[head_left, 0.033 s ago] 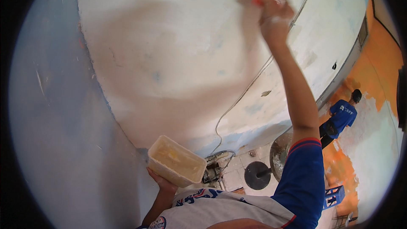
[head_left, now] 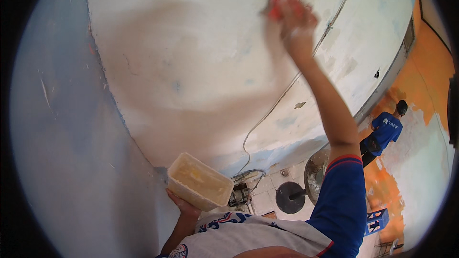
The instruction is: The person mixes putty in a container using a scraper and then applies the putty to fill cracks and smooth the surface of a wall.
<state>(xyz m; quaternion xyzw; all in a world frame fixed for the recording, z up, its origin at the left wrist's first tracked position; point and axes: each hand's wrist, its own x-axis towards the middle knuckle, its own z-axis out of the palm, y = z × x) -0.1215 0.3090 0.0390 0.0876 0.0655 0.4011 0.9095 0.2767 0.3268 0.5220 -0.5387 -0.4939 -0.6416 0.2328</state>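
Note:
My right hand (head_left: 297,23) is raised high against the pale wall (head_left: 201,67), its fingers closed on a red hand tool (head_left: 277,1). Motion smears the tool, so its exact kind does not show. Whitish residue marks the back of this hand. Low at the left, my left hand (head_left: 185,206) supports an off-white rectangular plastic tub (head_left: 187,193) from beneath and the side. The tub tilts, and a pale yellowish residue lies inside it.
A bluish wall (head_left: 62,129) meets the pale one at the left. A cable (head_left: 270,112) runs along the wall. Below stand a dark round base with a post (head_left: 289,198) and a blue crate (head_left: 377,222). A person in blue (head_left: 385,133) stands at the right.
My right hand and the red tool have shifted a little left and down along the wall. My left hand and the tub have stayed in place.

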